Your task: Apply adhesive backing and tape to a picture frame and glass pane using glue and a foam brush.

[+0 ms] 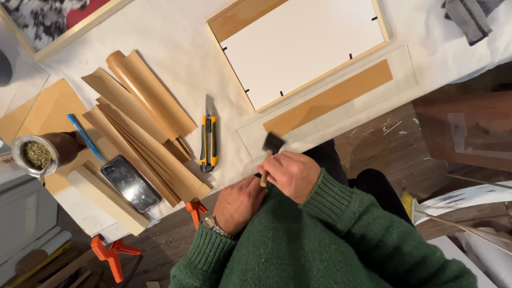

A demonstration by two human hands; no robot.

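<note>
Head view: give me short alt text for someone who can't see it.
A person in a green sweater holds a small black foam brush in the right hand, the left hand touching its handle, above a white-covered table with a picture frame, a utility knife and brown paper rolls.

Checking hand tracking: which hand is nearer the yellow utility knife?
Left. The left hand sits just right of and below the utility knife; the right hand, holding a foam brush, is farther right.

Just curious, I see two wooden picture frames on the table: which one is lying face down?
The frame at top centre: its white backing board and small black clips face up. The other frame, at the top-left corner, shows its picture.
</note>
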